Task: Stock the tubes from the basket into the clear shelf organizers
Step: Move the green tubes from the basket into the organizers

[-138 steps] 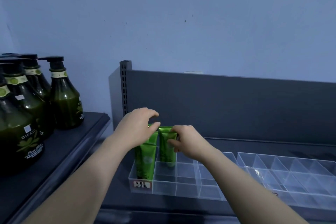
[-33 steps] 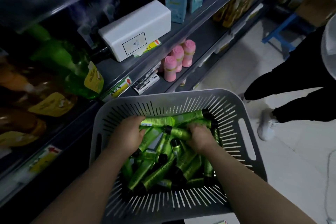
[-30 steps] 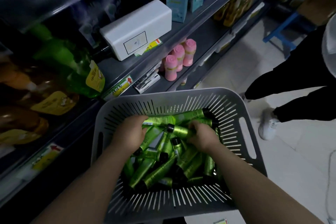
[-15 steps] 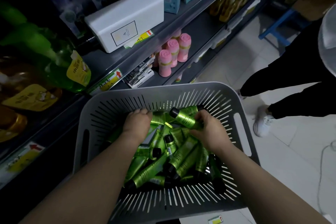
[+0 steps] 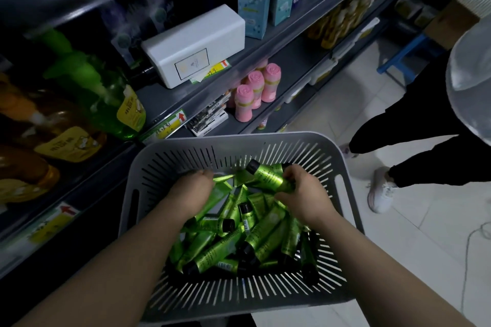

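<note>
Both bare forearms reached in over the near edge of the grey slotted basket (image 5: 239, 141), which held a loose pile of green tubes (image 5: 239, 236) with black caps lying crosswise across its bottom. The left hand (image 5: 191, 191) lay knuckles-up toward the far left corner, its fingers curled down into the pile; whether they pinched a tube could not be told. The right hand (image 5: 305, 194), near the far edge, had thumb and fingers wrapped round one tube (image 5: 271, 176), held above the pile with its black cap pointing far-left. Beyond the basket's left edge stood dark shelves: a green bottle (image 5: 111, 103), a white box (image 5: 196, 45), and lower down three pink bottles (image 5: 256, 90). On the pale tiled floor (image 5: 398, 247) past the right edge stood a person in dark trousers (image 5: 425, 141) and a white shoe (image 5: 380, 191).
</note>
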